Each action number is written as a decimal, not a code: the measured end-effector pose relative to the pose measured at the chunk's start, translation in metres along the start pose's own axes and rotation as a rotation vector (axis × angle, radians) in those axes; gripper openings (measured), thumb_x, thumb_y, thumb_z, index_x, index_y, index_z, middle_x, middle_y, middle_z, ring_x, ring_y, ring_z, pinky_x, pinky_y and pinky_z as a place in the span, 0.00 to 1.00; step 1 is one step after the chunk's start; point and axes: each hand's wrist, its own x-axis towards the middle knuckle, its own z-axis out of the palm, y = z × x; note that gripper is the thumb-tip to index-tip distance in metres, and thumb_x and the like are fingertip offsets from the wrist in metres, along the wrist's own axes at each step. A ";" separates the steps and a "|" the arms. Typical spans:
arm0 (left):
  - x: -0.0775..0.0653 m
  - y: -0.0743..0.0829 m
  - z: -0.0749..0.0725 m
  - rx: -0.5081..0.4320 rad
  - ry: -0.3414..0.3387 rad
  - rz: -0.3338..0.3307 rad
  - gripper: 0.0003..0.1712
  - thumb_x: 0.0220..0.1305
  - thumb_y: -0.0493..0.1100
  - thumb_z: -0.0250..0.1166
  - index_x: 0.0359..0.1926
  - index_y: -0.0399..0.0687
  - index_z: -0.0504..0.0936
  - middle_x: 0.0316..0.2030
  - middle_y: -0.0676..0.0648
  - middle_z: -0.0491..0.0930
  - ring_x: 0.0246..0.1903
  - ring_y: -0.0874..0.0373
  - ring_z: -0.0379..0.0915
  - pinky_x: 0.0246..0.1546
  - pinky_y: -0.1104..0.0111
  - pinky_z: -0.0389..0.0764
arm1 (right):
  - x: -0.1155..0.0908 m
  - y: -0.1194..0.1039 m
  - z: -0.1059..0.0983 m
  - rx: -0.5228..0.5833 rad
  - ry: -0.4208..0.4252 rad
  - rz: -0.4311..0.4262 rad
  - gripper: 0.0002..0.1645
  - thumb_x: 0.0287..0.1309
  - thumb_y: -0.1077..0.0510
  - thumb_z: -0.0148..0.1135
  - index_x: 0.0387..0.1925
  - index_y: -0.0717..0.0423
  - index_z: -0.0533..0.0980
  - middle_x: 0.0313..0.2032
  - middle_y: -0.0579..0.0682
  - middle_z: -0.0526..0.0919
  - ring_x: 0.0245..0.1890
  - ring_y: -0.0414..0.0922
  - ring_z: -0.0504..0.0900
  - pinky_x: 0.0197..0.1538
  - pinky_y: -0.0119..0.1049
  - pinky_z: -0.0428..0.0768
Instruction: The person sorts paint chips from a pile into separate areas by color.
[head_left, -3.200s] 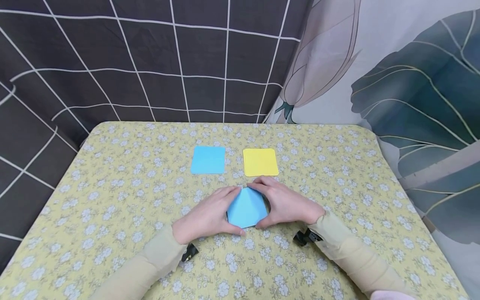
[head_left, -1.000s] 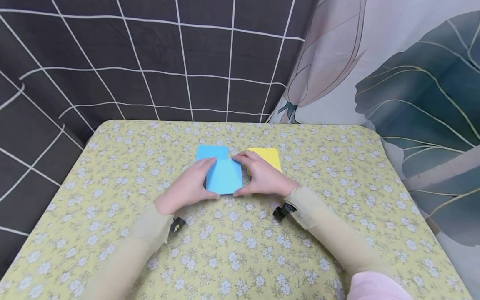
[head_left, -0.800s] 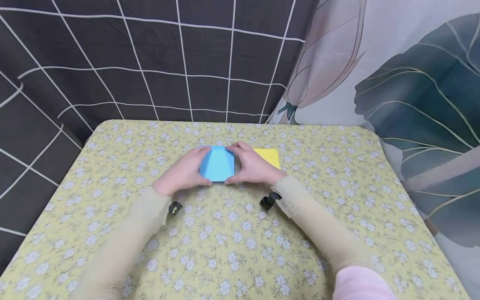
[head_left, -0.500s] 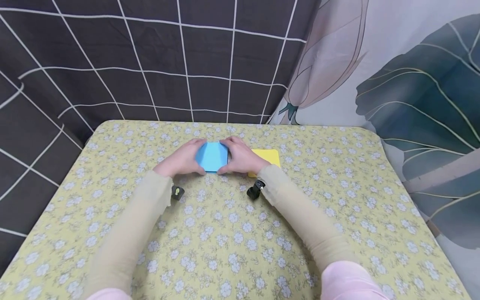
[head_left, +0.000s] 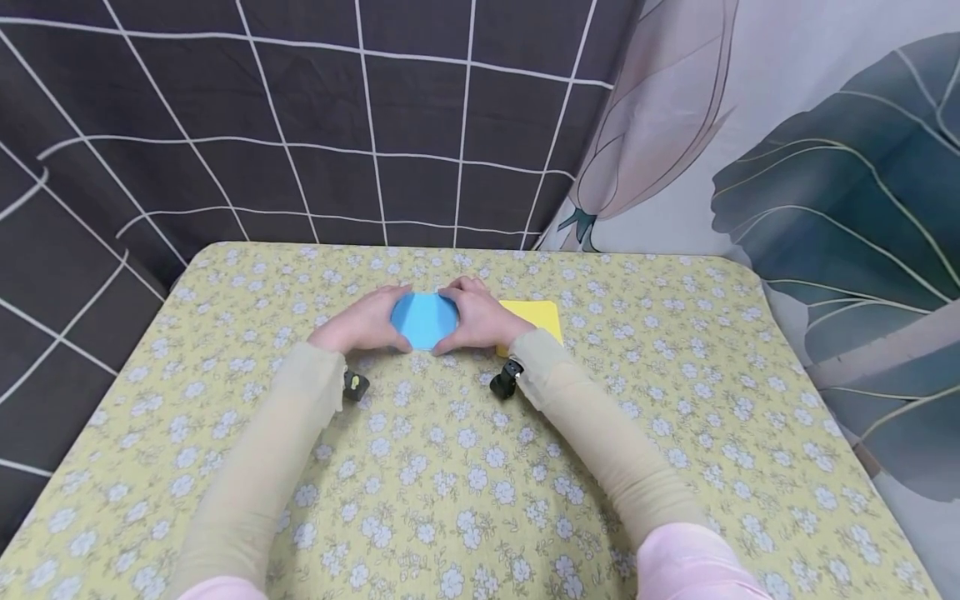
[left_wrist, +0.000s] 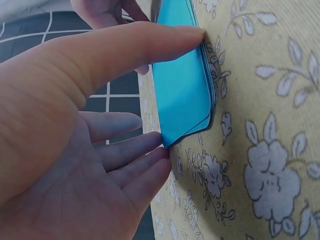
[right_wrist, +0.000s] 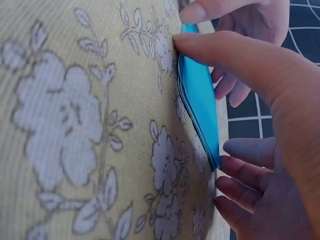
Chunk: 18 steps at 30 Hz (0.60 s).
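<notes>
A small stack of thin blue square cards with rounded corners [head_left: 424, 321] lies at the back of the table, left of centre. My left hand [head_left: 366, 319] holds its left side, the thumb on the near edge and fingertips at the far edge. From the right, my right hand [head_left: 480, 317] holds it the same way. The left wrist view shows several layers in the blue cards [left_wrist: 182, 95], slightly out of line at one corner. In the right wrist view the blue cards [right_wrist: 200, 90] appear edge-on, low against the cloth. Both hands partly cover the stack.
A yellow square card [head_left: 542, 315] lies just right of my right hand, which partly hides it. The table wears a yellow floral cloth [head_left: 450, 467]. Behind it hangs a dark curtain with white grid lines [head_left: 315, 117]; a leaf-print curtain [head_left: 832, 208] is at the right.
Both hands have carried the upper blue card from near the table's middle, away and leftward, onto the other blue card. In the last half second they have barely moved.
</notes>
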 end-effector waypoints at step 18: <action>-0.002 -0.001 0.002 -0.002 0.015 0.007 0.63 0.46 0.42 0.80 0.78 0.32 0.53 0.72 0.30 0.60 0.66 0.36 0.62 0.68 0.44 0.65 | 0.001 -0.003 -0.005 -0.043 -0.006 -0.002 0.62 0.39 0.36 0.83 0.71 0.61 0.69 0.56 0.55 0.75 0.55 0.50 0.72 0.57 0.39 0.76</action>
